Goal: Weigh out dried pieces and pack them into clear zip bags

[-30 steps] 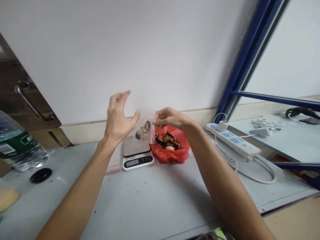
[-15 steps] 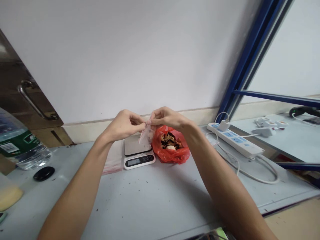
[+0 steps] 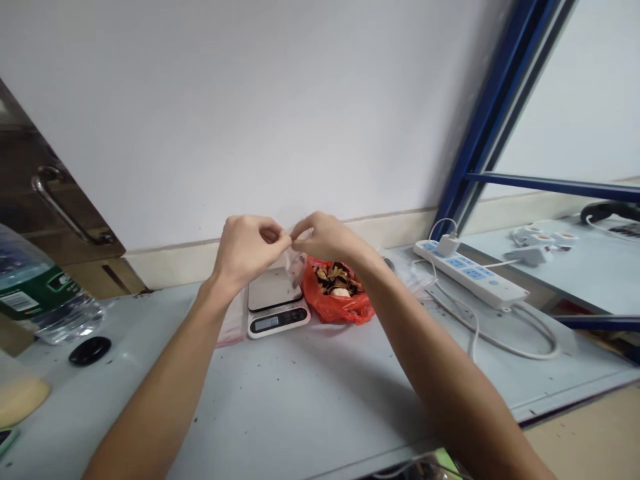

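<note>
A small clear plastic bag [image 3: 296, 265] hangs between my hands above the scale. My left hand [image 3: 253, 245] pinches its top edge from the left, fingers closed. From the right, my right hand [image 3: 323, 237] pinches the same edge, its fingertips close to the left ones. Below is a white kitchen scale [image 3: 280, 321] with a lit display and a bare weighing plate. Right of it stands an open red plastic bag [image 3: 333, 308] holding dark and brown dried pieces and a pale one. Flat clear bags [image 3: 231, 330] lie left of the scale, partly behind my left wrist.
A large water bottle [image 3: 47, 293], a black round lid [image 3: 90, 350] and a tub with yellowish contents [image 3: 20, 393] are at the left. A power strip [image 3: 470, 273] with cables lies right, beside a blue metal frame [image 3: 480, 127]. A wall rises behind.
My left hand has shifted slightly left and turned knuckles-up. My right hand has moved a little left. The small clear bag now hangs nearer the red bag. The view has shifted slightly.
</note>
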A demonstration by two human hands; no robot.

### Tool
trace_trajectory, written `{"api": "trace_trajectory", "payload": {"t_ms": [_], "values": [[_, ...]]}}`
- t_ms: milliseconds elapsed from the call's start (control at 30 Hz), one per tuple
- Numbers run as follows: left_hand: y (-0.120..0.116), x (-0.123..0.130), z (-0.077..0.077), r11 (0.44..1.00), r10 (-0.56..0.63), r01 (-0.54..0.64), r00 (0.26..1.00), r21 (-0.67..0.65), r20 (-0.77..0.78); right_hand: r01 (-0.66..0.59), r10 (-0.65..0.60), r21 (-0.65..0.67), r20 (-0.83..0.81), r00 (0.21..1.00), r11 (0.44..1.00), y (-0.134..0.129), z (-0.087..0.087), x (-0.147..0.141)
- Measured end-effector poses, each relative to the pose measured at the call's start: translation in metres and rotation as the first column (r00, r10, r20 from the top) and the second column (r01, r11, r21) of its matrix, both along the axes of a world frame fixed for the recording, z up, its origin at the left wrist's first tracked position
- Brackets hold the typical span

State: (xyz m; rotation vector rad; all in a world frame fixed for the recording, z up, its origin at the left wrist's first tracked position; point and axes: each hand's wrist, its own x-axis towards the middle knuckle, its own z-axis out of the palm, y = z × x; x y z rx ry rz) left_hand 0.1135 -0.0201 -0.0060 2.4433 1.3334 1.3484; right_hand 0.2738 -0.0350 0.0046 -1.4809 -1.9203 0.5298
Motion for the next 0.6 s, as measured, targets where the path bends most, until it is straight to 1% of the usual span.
{"api": "trace_trajectory", "payload": {"t_ms": [33, 67, 100, 167, 233, 267, 300, 333, 367, 400, 433, 467, 500, 600], "values": [[-0.002, 0.003, 0.0, 0.999, -0.022, 0.022, 1.0, 0.042, -0.001, -0.003, 0.005, -0.058, 0.032, 0.999, 0.998, -0.002, 0.001, 0.0], [-0.004, 0.004, 0.0, 0.996, -0.04, 0.039, 0.999, 0.075, 0.005, -0.011, 0.014, -0.087, 0.042, 0.999, 0.996, -0.002, 0.001, 0.001], [-0.005, 0.005, 0.0, 0.994, -0.047, 0.044, 0.999, 0.095, 0.023, -0.024, 0.027, -0.091, 0.036, 0.999, 0.996, -0.002, 0.001, 0.004], [-0.002, 0.002, 0.001, 0.995, -0.032, 0.023, 0.995, 0.092, 0.092, -0.052, 0.052, -0.055, 0.002, 0.999, 0.997, 0.0, 0.001, 0.013], [0.006, -0.002, 0.001, 1.0, -0.004, -0.001, 0.983, 0.031, 0.183, -0.078, 0.078, -0.02, -0.028, 0.997, 0.997, 0.002, 0.002, 0.025], [0.011, -0.004, 0.0, 0.999, 0.0, 0.008, 0.972, -0.033, 0.234, -0.103, 0.102, -0.008, -0.038, 0.994, 0.995, 0.002, 0.002, 0.032], [0.016, -0.005, -0.002, 0.992, -0.006, 0.042, 0.957, -0.118, 0.29, -0.139, 0.139, 0.002, -0.042, 0.989, 0.99, 0.003, 0.003, 0.038], [0.02, -0.007, -0.004, 0.968, -0.021, 0.106, 0.936, -0.226, 0.352, -0.184, 0.184, 0.013, -0.041, 0.982, 0.983, 0.002, 0.003, 0.044], [0.024, -0.008, -0.006, 0.925, -0.035, 0.187, 0.909, -0.331, 0.416, -0.234, 0.234, 0.02, -0.035, 0.972, 0.972, 0.002, 0.004, 0.05], [0.027, -0.009, -0.008, 0.869, -0.042, 0.265, 0.88, -0.417, 0.473, -0.279, 0.28, 0.024, -0.025, 0.96, 0.96, 0.002, 0.005, 0.055], [0.029, -0.01, -0.009, 0.815, -0.044, 0.331, 0.854, -0.476, 0.518, -0.312, 0.312, 0.024, -0.014, 0.95, 0.95, 0.001, 0.005, 0.06], [0.031, -0.01, -0.011, 0.773, -0.047, 0.377, 0.836, -0.511, 0.547, -0.33, 0.33, 0.025, -0.002, 0.944, 0.944, 0.0, 0.006, 0.064], [0.031, -0.011, -0.011, 0.746, -0.054, 0.408, 0.824, -0.525, 0.564, -0.334, 0.334, 0.029, 0.008, 0.943, 0.942, 0.0, 0.006, 0.069], [0.032, -0.012, -0.011, 0.715, -0.085, 0.464, 0.801, -0.523, 0.593, -0.305, 0.305, 0.036, 0.02, 0.952, 0.952, -0.002, 0.008, 0.083]]}}
